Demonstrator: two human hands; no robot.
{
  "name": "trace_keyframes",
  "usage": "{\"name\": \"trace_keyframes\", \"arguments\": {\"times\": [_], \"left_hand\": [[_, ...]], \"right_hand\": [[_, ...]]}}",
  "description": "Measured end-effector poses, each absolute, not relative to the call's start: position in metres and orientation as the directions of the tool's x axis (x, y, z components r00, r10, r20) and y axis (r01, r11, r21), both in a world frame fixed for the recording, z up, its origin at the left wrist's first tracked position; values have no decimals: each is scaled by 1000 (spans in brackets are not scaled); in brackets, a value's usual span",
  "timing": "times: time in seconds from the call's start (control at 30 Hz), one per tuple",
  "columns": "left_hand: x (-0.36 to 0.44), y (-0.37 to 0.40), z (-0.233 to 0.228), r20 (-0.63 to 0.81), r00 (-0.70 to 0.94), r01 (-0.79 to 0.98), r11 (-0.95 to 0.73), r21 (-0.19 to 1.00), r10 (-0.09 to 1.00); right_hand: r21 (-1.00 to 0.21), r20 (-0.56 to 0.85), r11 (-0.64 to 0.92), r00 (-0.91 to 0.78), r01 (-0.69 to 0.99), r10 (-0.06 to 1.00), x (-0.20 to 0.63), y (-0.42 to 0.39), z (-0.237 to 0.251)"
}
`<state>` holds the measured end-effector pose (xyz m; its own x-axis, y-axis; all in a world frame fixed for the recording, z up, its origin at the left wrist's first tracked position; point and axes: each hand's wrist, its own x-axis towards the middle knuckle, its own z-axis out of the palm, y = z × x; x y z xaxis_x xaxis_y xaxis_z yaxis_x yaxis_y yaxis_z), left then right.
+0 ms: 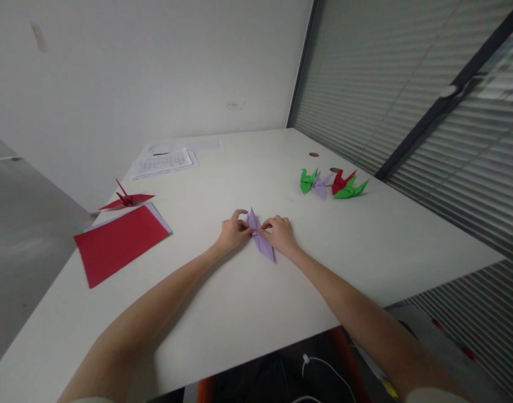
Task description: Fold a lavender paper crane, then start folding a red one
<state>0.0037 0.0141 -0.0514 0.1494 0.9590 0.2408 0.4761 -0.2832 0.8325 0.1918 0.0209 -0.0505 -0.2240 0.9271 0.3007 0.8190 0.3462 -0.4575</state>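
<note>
A folded piece of purple origami paper (265, 248) lies on the white table in front of me, long and pointed at its far and near ends. My left hand (234, 231) grips its left edge near the middle, thumb and fingers pinched together. From the other side, my right hand (280, 234) pinches the paper's right edge, the thumb tip on the folds. Both thumbs come close to each other at the paper's centre. The fingertips partly cover the middle folds.
At left lie a stack of coloured sheets, red on top (122, 244), and a red paper crane (127, 200). Written papers (163, 163) rest farther back. Several folded cranes, including a green one (351, 189), stand at right near the blinds (365, 84). The table's front edge is close to me.
</note>
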Motion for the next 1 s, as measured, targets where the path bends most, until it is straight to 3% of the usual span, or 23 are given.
{"name": "trace_keyframes", "arguments": {"times": [0.1, 0.17, 0.3, 0.4, 0.5, 0.6, 1.0], "left_hand": [[4, 12, -50, 354, 113, 624, -344, 702, 928], [3, 9, -47, 409, 196, 699, -420, 579, 891], [1, 2, -38, 354, 477, 719, -589, 369, 804], [-5, 2, -34, 336, 551, 709, -641, 295, 764], [-12, 7, -34, 331, 560, 685, -649, 332, 760], [-16, 12, -37, 307, 563, 645, -640, 418, 768], [-18, 19, -40, 254, 522, 647, -572, 505, 814]], "right_hand": [[-455, 298, 351, -232, 819, 926, 191, 21, -51], [-454, 298, 356, -237, 817, 925, 192, 23, -52], [-486, 277, 399, -296, 778, 914, 199, 28, -51], [-549, 239, 469, -408, 692, 881, 208, 31, -46], [-616, 256, 542, -506, 571, 824, 216, 31, -40], [-610, 293, 620, -586, 494, 755, 219, 29, -35], [-580, 269, 649, -636, 493, 723, 220, 24, -33]]}}
